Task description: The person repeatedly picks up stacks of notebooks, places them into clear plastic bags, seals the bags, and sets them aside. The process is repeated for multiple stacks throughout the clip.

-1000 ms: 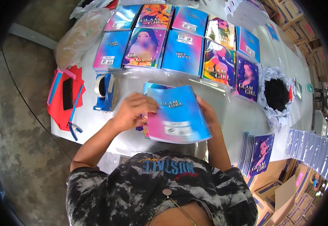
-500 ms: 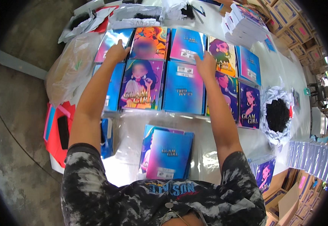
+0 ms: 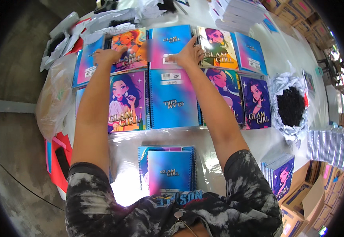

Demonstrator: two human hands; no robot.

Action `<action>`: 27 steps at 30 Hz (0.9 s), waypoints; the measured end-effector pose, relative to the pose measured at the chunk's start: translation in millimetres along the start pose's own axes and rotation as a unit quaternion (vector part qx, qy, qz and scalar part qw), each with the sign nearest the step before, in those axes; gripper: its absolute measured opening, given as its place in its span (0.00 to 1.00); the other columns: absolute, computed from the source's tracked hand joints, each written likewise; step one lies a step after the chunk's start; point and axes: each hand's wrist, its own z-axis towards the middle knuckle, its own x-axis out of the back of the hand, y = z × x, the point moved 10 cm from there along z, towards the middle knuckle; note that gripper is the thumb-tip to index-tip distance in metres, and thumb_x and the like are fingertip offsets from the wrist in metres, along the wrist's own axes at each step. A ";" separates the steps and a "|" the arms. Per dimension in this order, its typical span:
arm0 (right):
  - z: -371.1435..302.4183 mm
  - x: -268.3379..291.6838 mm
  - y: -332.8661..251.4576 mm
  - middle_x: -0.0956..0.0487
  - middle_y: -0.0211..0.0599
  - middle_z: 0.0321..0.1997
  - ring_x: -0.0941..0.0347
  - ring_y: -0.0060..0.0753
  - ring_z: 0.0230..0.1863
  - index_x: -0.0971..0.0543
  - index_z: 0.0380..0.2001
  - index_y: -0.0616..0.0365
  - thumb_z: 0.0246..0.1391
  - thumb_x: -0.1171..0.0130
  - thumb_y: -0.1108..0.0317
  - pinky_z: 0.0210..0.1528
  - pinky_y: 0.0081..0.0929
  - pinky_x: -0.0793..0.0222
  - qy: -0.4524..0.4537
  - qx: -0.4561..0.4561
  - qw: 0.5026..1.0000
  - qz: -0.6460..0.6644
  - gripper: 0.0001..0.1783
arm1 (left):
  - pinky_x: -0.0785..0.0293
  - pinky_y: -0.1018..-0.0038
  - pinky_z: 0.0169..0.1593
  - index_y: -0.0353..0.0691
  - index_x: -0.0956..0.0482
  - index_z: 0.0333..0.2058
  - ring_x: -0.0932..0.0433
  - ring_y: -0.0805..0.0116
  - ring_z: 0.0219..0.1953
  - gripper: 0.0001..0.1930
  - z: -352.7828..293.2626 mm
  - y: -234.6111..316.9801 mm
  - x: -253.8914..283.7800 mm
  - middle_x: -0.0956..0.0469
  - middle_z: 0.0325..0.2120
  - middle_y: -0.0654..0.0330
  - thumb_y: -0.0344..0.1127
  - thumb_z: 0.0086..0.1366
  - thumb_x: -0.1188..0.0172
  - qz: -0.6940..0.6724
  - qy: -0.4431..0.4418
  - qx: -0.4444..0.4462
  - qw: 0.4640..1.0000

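Two rows of spiral notebooks lie side by side in front of me. My left hand (image 3: 108, 57), fingers apart, rests across the far-left blue notebook (image 3: 85, 67) and the orange-covered notebook (image 3: 130, 39), its thumb on the orange cover. With thumb and fingers spread, my right hand (image 3: 187, 56) lies over the right side of a blue-and-pink notebook (image 3: 168, 33), fingertips by the cream-covered notebook (image 3: 219, 41). Below my hands are a purple notebook (image 3: 126, 93) and another blue-and-pink one (image 3: 174, 114). A small notebook stack (image 3: 170, 164) sits close to my body.
Clear plastic sheeting (image 3: 55, 98) bunches at the left. On the right stands a paper-wrapped bundle of black strands (image 3: 291, 106), with notebook piles (image 3: 328, 148) beyond it. White stacks (image 3: 233, 15) are at the back. Cardboard boxes (image 3: 312, 197) stand at lower right.
My view has shifted, and the notebooks sit differently in it. My left hand's thumb now reaches over the orange cover, and my right hand has spread its fingers.
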 end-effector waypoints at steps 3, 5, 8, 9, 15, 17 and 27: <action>6.7 44.3 28.9 0.29 0.53 0.47 0.33 0.51 0.48 0.35 0.49 0.66 0.39 0.36 0.67 0.52 0.37 0.40 0.210 0.089 0.944 0.239 0.32 | 0.39 0.49 0.54 0.41 0.26 0.48 0.41 0.46 0.58 0.38 -35.5 21.3 42.1 0.41 0.56 0.44 0.69 0.50 0.48 -0.025 0.035 -0.039 0.998; -19.0 74.6 -1.8 0.24 0.46 0.37 0.28 0.42 0.38 0.28 0.40 0.64 0.44 0.39 0.66 0.44 0.29 0.36 0.133 0.168 0.923 0.320 0.20 | 0.38 0.50 0.52 0.39 0.25 0.46 0.39 0.47 0.56 0.35 -32.7 -10.2 39.5 0.39 0.54 0.45 0.66 0.51 0.45 -0.056 0.086 -0.010 0.995; -62.6 151.0 18.4 0.24 0.37 0.32 0.30 0.32 0.32 0.26 0.38 0.62 0.50 0.41 0.59 0.41 0.27 0.36 0.228 0.237 0.821 0.467 0.18 | 0.32 0.56 0.48 0.39 0.23 0.41 0.30 0.45 0.48 0.30 -53.5 -25.0 103.3 0.31 0.46 0.41 0.61 0.52 0.44 -0.141 0.214 -0.066 0.964; -85.9 183.0 27.8 0.24 0.35 0.33 0.31 0.30 0.33 0.26 0.39 0.62 0.51 0.42 0.56 0.41 0.27 0.37 0.256 0.254 0.799 0.480 0.20 | 0.29 0.58 0.44 0.40 0.22 0.38 0.26 0.46 0.41 0.27 -78.9 -37.3 139.5 0.26 0.38 0.43 0.59 0.53 0.45 -0.173 0.294 -0.090 0.936; -192.1 284.7 103.4 0.27 0.41 0.48 0.29 0.38 0.49 0.33 0.51 0.62 0.59 0.55 0.65 0.53 0.38 0.35 0.006 0.229 0.591 0.774 0.19 | 0.33 0.73 0.32 0.36 0.25 0.32 0.28 0.71 0.27 0.16 -318.6 -95.4 205.1 0.25 0.25 0.63 0.46 0.62 0.46 -0.621 0.227 -0.197 0.723; -239.7 276.9 112.1 0.32 0.43 0.55 0.34 0.40 0.55 0.38 0.55 0.62 0.62 0.60 0.62 0.58 0.41 0.41 -0.059 0.207 0.550 0.807 0.22 | 0.37 0.80 0.29 0.38 0.27 0.34 0.34 0.79 0.24 0.11 -375.6 -107.3 130.6 0.30 0.22 0.67 0.40 0.64 0.47 -0.748 -0.003 -0.153 0.646; -373.1 20.1 144.5 0.24 0.37 0.33 0.29 0.27 0.33 0.29 0.43 0.62 0.48 0.40 0.66 0.39 0.25 0.33 -0.211 0.004 0.910 0.357 0.19 | 0.33 0.76 0.35 0.35 0.27 0.35 0.29 0.70 0.29 0.08 -484.9 -156.4 96.8 0.27 0.25 0.57 0.33 0.63 0.47 -0.490 0.078 -0.187 0.848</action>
